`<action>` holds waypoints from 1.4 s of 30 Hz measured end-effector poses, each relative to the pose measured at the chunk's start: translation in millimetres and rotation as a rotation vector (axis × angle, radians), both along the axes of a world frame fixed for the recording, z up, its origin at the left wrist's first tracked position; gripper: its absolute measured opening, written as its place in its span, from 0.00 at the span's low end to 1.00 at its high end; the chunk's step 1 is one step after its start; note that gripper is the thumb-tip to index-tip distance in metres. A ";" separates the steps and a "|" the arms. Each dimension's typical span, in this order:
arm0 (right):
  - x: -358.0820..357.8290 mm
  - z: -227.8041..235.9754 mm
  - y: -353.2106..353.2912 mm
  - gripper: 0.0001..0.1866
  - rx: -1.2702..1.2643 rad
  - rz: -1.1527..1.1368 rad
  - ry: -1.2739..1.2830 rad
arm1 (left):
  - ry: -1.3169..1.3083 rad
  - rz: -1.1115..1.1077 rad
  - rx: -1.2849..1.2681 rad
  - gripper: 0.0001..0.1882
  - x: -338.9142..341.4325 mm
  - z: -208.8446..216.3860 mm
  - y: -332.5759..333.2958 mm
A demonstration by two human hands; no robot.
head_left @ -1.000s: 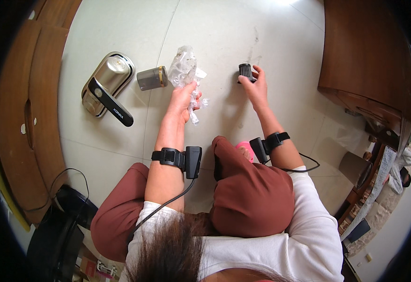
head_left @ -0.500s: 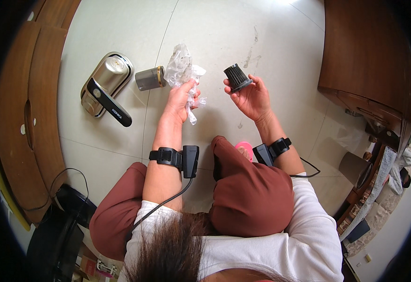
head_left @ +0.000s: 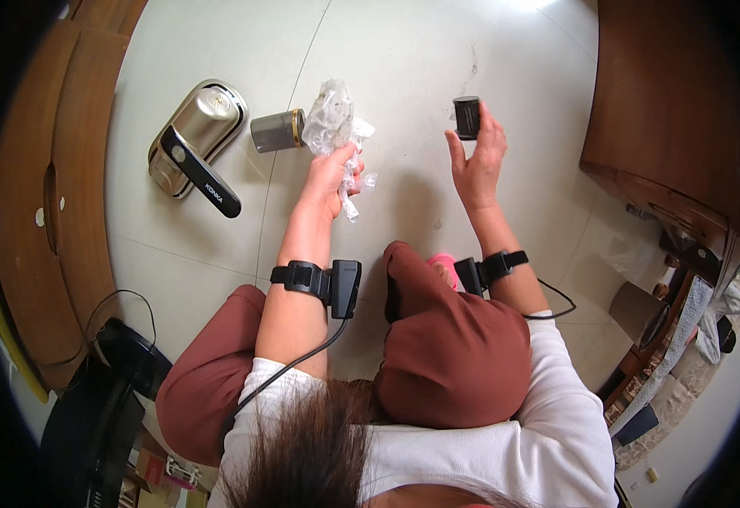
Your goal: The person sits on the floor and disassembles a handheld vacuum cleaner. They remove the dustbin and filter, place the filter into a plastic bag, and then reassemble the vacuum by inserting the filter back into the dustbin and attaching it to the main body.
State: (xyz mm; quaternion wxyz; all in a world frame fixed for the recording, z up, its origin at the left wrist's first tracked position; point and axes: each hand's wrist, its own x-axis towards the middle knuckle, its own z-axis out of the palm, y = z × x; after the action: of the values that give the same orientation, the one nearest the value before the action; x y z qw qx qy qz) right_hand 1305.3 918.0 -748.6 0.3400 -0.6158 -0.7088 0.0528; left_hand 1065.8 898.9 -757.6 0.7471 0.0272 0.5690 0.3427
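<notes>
My left hand (head_left: 334, 179) grips a crumpled clear plastic bag (head_left: 328, 118), its bulging upper part marked with greyish dirt and its loose ends hanging below my fingers. My right hand (head_left: 481, 161) holds a small black vacuum filter (head_left: 466, 118) between thumb and fingers, out over the floor. Left of the bag, a smoky see-through dust cup (head_left: 273, 131) with a gold rim lies on its side. Farther left rests a gold handheld vacuum body (head_left: 209, 114) with a black handle (head_left: 201, 173).
Pale tiles (head_left: 404, 51) make up the floor, with a wet-looking streak (head_left: 473, 63) beyond the filter. Wooden cabinets stand at the left (head_left: 40, 169) and right (head_left: 675, 102). A grey bin (head_left: 638, 306) is at the lower right. Black straps with cabled boxes (head_left: 346, 284) circle both forearms.
My right hand has moved forward and to the right with the filter, turning so that its back shows more. My left hand still grips the bag in nearly the same place.
</notes>
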 end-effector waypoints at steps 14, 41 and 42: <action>3.1 -12.5 3.2 0.38 -0.081 0.040 -0.253 | 0.008 0.025 -0.008 0.11 8.6 -7.8 -1.1; -12.0 -33.7 -38.6 0.31 -0.423 0.189 0.104 | 0.044 -0.001 -0.024 0.13 14.0 -10.4 -4.2; -12.2 -27.7 -35.5 0.33 -0.351 0.154 0.152 | 0.040 -0.004 -0.020 0.13 14.0 -10.1 -4.6</action>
State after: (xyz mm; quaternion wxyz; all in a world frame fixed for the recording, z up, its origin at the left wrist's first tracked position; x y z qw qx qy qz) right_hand 1293.1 882.5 -776.3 0.2747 -0.6041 -0.7059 0.2476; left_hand 1079.8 894.3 -767.7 0.7363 0.0275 0.5873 0.3349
